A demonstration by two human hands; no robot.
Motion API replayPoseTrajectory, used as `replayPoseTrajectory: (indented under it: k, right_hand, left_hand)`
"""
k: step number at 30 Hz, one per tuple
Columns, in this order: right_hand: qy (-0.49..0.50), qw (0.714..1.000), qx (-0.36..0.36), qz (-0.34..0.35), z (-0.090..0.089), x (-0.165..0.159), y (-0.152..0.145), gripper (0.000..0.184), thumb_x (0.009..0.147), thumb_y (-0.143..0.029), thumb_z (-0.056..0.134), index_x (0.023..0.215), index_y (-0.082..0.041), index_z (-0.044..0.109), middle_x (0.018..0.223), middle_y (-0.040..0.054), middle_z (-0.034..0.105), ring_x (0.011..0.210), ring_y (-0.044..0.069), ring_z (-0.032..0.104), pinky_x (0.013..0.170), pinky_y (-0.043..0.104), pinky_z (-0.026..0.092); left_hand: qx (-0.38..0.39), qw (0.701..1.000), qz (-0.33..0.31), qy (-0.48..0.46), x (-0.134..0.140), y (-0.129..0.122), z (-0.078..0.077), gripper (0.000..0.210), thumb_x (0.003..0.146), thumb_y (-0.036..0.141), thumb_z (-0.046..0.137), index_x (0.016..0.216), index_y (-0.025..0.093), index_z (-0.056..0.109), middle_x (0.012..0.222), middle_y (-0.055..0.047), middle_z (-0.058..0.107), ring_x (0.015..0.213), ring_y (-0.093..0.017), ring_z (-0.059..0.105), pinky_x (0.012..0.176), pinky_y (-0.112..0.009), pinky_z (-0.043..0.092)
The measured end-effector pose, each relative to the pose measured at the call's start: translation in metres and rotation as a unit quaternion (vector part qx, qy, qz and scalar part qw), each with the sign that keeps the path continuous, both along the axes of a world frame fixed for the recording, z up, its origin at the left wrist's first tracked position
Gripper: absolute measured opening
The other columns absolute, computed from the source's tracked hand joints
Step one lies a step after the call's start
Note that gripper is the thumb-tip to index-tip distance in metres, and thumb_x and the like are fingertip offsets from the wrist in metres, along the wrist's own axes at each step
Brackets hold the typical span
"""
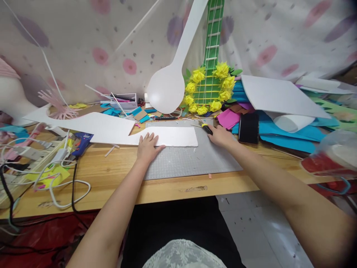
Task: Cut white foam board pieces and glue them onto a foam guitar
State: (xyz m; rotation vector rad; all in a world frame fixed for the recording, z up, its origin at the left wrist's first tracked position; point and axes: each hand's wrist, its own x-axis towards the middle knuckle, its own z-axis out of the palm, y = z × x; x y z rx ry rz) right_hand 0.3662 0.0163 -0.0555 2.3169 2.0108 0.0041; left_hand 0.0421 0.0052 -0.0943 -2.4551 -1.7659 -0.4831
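White board [170, 137] lies in front of us, long and flat, its right part over the grey mat [181, 162] and its left part reaching over the wooden table [117, 160]. In its near middle we see a notch cut into the far edge.

Our two hands are apart from each other. Our left hand [147, 147] rests on the board with its fingers spread, pressing from above and gripping nothing. Our right hand [221, 137], to the right of the board, is closed around the knife [206, 129], which has a black and yellow handle. The knife is above the mat, and we cannot tell if its blade touches something.

To the right of this hand we have a black phone [248, 128], near the blue sheets [284, 137]. On the left, a blue glue gun [82, 143] is just beside the board, and white cables [86, 186] lie close to the near side. At the far side stand a white round shape with a long neck [166, 89] and, to its right, a green paper guitar [212, 56] with yellow flowers [222, 69].
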Motion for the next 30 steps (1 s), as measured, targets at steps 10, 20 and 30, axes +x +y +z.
replayPoseTrajectory:
  k: [10,20,30]
  right_hand:
    - [0.105,0.977,0.030,0.186,0.002,-0.091,0.051,0.042,0.087,-0.043,0.040,0.116,-0.019,0.058,0.119,0.0116,0.055,0.112,0.023,0.046,0.092,0.032,0.034]
    - [0.130,0.974,-0.049,0.181,0.013,-0.126,0.070,0.066,0.079,-0.070,0.030,0.100,-0.017,0.063,0.108,0.0130,0.064,0.095,0.023,0.057,0.073,0.028,0.039]
    - [0.087,0.984,0.019,0.153,-0.014,-0.132,0.050,0.067,0.085,-0.065,0.018,0.106,-0.016,0.058,0.105,0.0157,0.065,0.100,0.027,0.058,0.077,0.034,0.039]
  left_hand:
    - [0.071,0.994,-0.053,-0.064,-0.002,-0.001,-0.001,0.033,0.078,0.044,0.057,0.099,0.020,0.065,0.126,-0.011,0.054,0.119,-0.024,0.045,0.102,-0.042,0.034]
    - [0.094,0.987,-0.101,-0.086,-0.002,-0.010,0.006,0.030,0.075,0.013,0.049,0.100,0.020,0.064,0.114,-0.005,0.061,0.108,-0.019,0.052,0.103,-0.038,0.035]
    - [0.037,0.992,-0.090,-0.083,0.001,-0.002,-0.008,0.027,0.086,0.027,0.043,0.102,0.024,0.065,0.116,0.000,0.062,0.114,-0.015,0.053,0.099,-0.032,0.042]
